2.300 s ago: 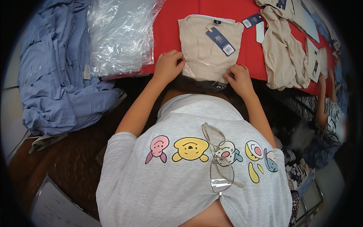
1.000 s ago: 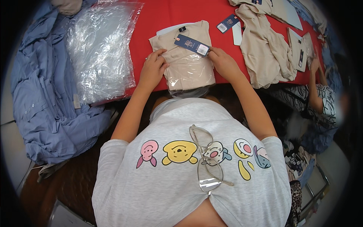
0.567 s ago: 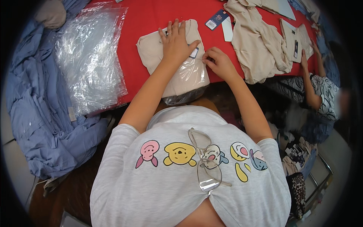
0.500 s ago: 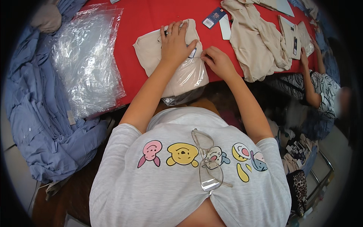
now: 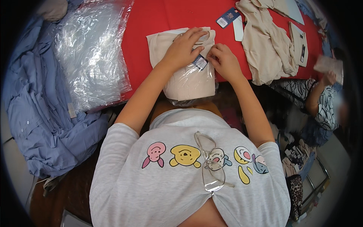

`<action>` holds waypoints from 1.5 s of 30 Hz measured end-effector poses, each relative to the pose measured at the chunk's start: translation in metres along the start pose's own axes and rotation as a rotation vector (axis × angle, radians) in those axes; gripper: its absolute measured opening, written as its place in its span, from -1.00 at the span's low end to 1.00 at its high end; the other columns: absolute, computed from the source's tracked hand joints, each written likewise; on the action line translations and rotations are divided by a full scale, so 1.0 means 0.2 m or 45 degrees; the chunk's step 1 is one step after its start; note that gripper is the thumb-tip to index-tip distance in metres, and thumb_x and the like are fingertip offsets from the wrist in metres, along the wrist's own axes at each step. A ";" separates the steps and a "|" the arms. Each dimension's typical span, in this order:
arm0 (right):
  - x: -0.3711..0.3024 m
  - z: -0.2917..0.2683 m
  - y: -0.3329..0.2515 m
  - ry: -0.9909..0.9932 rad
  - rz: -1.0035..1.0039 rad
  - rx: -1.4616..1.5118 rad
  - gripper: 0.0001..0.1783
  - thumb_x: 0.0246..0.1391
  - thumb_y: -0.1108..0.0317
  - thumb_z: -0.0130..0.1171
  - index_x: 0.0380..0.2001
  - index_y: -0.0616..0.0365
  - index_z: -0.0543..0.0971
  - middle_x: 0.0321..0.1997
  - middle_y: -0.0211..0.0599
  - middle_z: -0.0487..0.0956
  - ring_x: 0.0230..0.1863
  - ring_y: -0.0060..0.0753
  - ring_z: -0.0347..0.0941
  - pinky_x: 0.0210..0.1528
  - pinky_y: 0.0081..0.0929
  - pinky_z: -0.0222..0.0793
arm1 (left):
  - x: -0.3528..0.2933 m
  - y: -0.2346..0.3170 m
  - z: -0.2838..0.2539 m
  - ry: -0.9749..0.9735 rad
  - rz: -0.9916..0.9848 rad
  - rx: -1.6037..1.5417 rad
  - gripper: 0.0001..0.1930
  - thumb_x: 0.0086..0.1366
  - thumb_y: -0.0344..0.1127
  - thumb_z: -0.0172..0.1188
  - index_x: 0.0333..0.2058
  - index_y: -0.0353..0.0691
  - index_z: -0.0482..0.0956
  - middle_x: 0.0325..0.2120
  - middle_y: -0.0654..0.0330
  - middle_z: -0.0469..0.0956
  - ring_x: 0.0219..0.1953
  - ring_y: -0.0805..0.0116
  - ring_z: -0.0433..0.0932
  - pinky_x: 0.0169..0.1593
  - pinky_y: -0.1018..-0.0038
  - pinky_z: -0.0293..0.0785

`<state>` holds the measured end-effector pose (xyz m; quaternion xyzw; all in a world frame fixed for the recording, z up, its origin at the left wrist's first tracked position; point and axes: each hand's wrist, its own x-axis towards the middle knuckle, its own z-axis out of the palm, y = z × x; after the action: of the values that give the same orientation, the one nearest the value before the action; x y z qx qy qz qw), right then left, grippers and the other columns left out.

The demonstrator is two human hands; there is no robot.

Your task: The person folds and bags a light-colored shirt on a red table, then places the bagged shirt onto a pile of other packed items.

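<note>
A folded beige garment (image 5: 191, 84) lies at the table's near edge, its lower part inside a clear plastic bag (image 5: 207, 85). Across its upper part rests my left hand (image 5: 183, 49), fingers stretched out and thumb apart, with a ring on one finger. Beside that thumb a dark blue tag (image 5: 200, 62) shows through the plastic. At the garment's right side my right hand (image 5: 225, 63) pinches the bag's edge between thumb and fingers. The exact grip is partly hidden by the curled fingers.
Clear plastic bags (image 5: 90, 53) are stacked on the red table (image 5: 151, 15) at left, beside heaped blue garments (image 5: 49, 125). Rightward lie a blue tag (image 5: 228, 17), a white card (image 5: 238, 28), a loose beige garment (image 5: 264, 45) and a folded one (image 5: 299, 43). A co-worker's hand (image 5: 329, 77) holds a packet.
The bagged garment has slid slightly toward me. My left hand's fingers have drawn rightward over it, and more of the tag shows. At far right the co-worker has lifted a packet off the table.
</note>
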<state>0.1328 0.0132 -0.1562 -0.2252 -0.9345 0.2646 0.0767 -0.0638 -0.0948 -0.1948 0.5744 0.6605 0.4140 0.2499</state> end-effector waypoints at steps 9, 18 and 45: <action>0.08 -0.06 -0.01 -0.157 -0.114 -0.092 -0.88 -0.02 0.47 0.39 -0.37 0.18 0.66 0.02 -0.30 0.62 0.10 -0.10 0.52 0.12 -0.18 0.51 | -0.69 0.00 -0.39 -0.131 -0.068 0.298 -0.65 0.07 -0.09 0.59 -0.39 -0.18 0.64 0.55 0.07 0.21 0.63 -0.18 -0.05 0.59 -0.17 -0.12; 0.05 -0.03 -0.03 -0.154 -0.041 -0.087 -0.89 0.03 0.49 0.38 -0.34 0.18 0.65 0.32 -0.21 0.59 0.28 -0.01 0.53 0.21 -0.14 0.55 | -0.60 -0.12 -0.42 -0.044 -0.211 0.124 -0.76 0.11 -0.35 0.54 -0.42 -0.33 0.63 0.45 0.05 0.35 0.34 0.05 0.45 0.37 0.13 0.39; 0.30 -0.11 0.13 -0.378 0.058 0.239 -0.83 -0.19 0.55 0.44 -0.48 0.19 0.63 0.61 0.08 0.29 0.55 0.14 0.27 0.46 -0.23 0.29 | 0.00 -0.15 -0.61 -0.676 -0.007 0.450 -0.81 0.05 -0.21 0.55 -0.47 -0.11 0.72 0.51 0.15 0.26 0.58 -0.06 0.08 0.62 -0.17 -0.29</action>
<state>0.0950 0.0719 -0.1499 -0.1967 -0.9014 0.3829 -0.0475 -0.1788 -0.1273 -0.1557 0.6952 0.6354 0.1280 0.3109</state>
